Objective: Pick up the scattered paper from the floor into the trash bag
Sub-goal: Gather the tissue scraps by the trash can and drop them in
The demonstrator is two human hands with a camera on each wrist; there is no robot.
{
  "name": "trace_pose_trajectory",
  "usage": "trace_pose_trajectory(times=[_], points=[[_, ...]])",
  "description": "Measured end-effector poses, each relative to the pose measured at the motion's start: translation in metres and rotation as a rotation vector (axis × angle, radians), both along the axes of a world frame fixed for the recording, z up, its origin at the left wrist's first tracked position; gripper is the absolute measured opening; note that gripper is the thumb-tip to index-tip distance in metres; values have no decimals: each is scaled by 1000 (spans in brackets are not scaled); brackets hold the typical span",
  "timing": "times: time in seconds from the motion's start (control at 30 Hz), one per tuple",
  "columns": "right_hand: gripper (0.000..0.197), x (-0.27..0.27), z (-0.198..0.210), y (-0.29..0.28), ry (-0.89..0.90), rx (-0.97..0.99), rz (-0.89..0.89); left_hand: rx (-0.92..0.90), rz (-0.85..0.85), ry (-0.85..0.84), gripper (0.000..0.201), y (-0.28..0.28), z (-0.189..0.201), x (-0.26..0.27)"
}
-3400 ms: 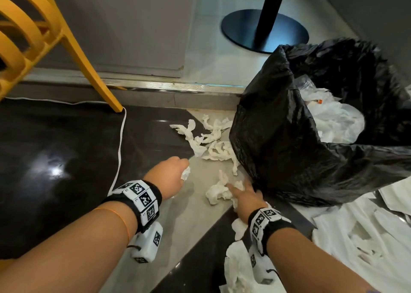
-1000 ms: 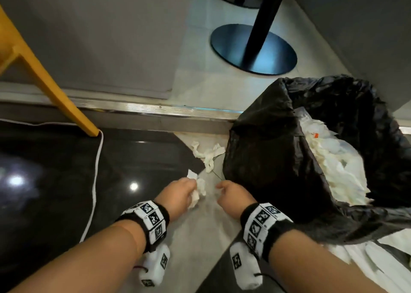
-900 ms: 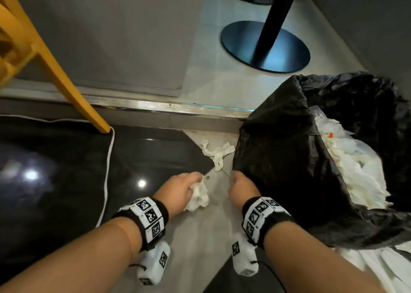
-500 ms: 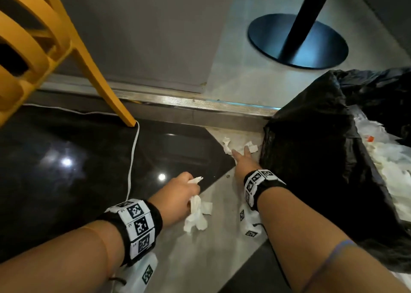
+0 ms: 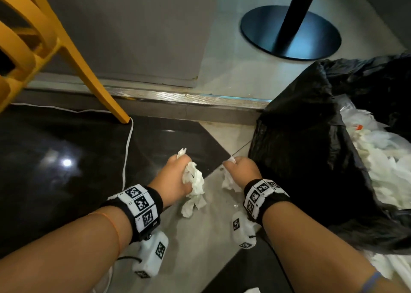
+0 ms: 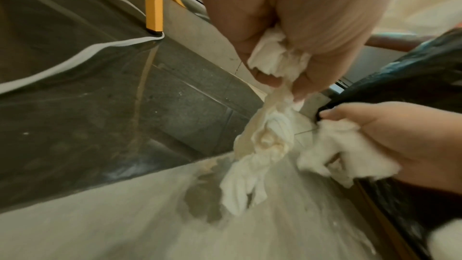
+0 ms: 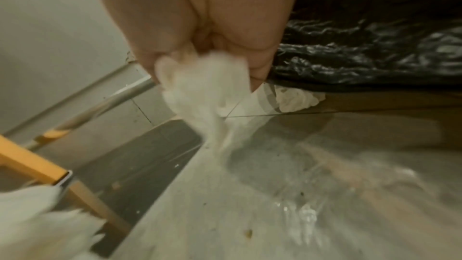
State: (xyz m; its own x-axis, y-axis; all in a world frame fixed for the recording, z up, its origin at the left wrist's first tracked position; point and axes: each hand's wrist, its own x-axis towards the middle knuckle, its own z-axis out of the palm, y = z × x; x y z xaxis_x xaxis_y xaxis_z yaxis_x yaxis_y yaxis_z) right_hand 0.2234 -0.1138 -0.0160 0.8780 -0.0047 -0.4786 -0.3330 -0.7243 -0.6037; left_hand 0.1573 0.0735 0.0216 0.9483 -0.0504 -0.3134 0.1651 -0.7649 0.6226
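My left hand grips a bunch of crumpled white paper that hangs down toward the grey floor tile; the left wrist view shows the same paper trailing from my curled fingers. My right hand holds a smaller white wad, seen blurred in the right wrist view. The black trash bag stands open just right of my right hand, with white paper piled inside. One more scrap lies at the bag's foot.
A yellow chair stands at the upper left, its leg on the dark glossy floor beside a white cable. A metal threshold strip crosses behind. A black table base sits beyond. More white sheets lie at the lower right.
My right hand reached forward to the last scraps beside the bag, took them up and drew back. My left hand has lifted slightly with its bunch. The floor ahead shows no loose scraps now.
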Motion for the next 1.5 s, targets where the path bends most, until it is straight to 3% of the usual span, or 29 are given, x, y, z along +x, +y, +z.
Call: trace_pose_trajectory(times=[0.1, 0.17, 0.3, 0.37, 0.47, 0.6, 0.7, 0.8, 0.87, 1.03, 1.1, 1.17, 1.23, 1.3, 1.4, 1.5], points=[[20, -14, 0, -2, 14, 173, -98, -27, 18, -36, 15, -3, 0, 8], [15, -22, -5, -1, 16, 146, -86, -23, 1, -44, 8, -3, -1, 11], [9, -45, -13, 1, 56, 87, 78, -4, -69, -55, 21, -6, -1, 12], [11, -58, -14, -1, 84, 21, 140, 46, -60, -81, 10, -10, -1, 9], [30, -69, -7, -4, 84, 16, 137, 63, -94, 23, 48, -9, -16, 1], [43, -77, 2, -18, 23, -114, 203, 363, -321, 260, 76, -7, -51, -19], [23, -82, -2, -34, -17, -251, 235, 507, -429, 337, 53, -6, -59, -25], [51, -93, -16, -48, 91, -263, 240, 498, -450, 305, 27, -10, -50, -10], [56, -101, -26, -51, 160, -337, 363, 461, -437, 249, 17, -15, -44, 0], [34, -114, -32, -40, 148, -512, 574, 387, -425, 72, 11, -23, -33, 10], [29, -110, -10, -30, 140, -487, 607, 350, -391, -25, 7, -26, -20, 17], [30, -99, 35, -14, 15, -367, 554, 239, -264, -150, 13, -31, 7, 30], [31, -84, 97, 0, -236, -245, 493, 84, -53, -290, 14, -44, 46, 46], [25, -71, 164, -5, -539, -142, 395, -88, 84, -429, 30, -74, 94, 63], [18, -58, 243, -51, -837, -57, 98, -278, 7, -619, 52, -141, 165, 74], [14, -49, 271, -123, -942, -133, -140, -192, -216, -756, 59, -211, 201, 69]])
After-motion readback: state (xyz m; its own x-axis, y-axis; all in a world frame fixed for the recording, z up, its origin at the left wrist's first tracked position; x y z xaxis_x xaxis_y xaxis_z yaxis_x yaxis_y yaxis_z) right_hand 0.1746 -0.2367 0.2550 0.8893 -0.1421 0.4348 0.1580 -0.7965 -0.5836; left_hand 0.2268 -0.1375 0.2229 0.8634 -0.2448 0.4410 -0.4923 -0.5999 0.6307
